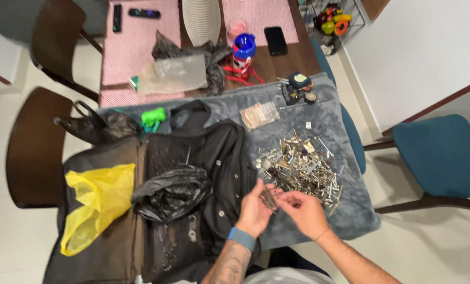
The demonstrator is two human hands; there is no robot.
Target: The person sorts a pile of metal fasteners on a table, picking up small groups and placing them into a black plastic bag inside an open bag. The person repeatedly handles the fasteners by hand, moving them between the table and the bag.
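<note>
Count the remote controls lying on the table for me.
2. A slim black remote control lies on the red-checked placemat at the far left; a second black remote with coloured buttons lies just right of it. Others may hide under the bags.

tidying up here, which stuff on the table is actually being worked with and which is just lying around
In use: bundle of nails held by left hand and right hand; pile of metal fasteners; grey cloth.

Lying about: yellow bag, black phone, blue-lidded bottle, remote controls.

Pale tiled floor (435,247), white wall (419,47) — dark wooden chairs (32,147) left, a blue-cushioned chair (440,155) right.
</note>
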